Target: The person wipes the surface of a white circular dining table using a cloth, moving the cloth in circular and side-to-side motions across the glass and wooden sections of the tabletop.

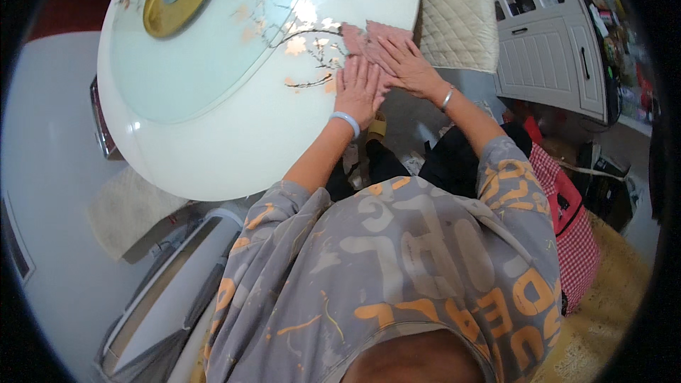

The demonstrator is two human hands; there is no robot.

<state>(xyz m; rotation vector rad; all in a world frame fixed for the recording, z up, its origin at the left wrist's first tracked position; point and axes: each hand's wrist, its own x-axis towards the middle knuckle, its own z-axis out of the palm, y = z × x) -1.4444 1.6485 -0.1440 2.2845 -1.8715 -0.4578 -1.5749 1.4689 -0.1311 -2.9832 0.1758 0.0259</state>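
A pink cloth [391,32] lies rumpled on the edge of a round white table [255,154] with a printed blossom branch. My left hand [359,88], with a pale bangle at the wrist, rests palm down on the cloth's lower part. To its right my right hand [412,66], wearing a silver bracelet, presses flat on the cloth with the fingers a little spread. The two hands are close together, and neither is seen to grip the cloth. Part of the cloth is hidden beneath them.
A glass turntable [175,74] with a gold disc [154,13] covers the table's middle. Beyond the right edge stands a seat with a quilted cream cover [457,16], then a white cabinet [553,64]. A red checked bag [580,255] is at my right. Another covered seat [133,213] stands lower left.
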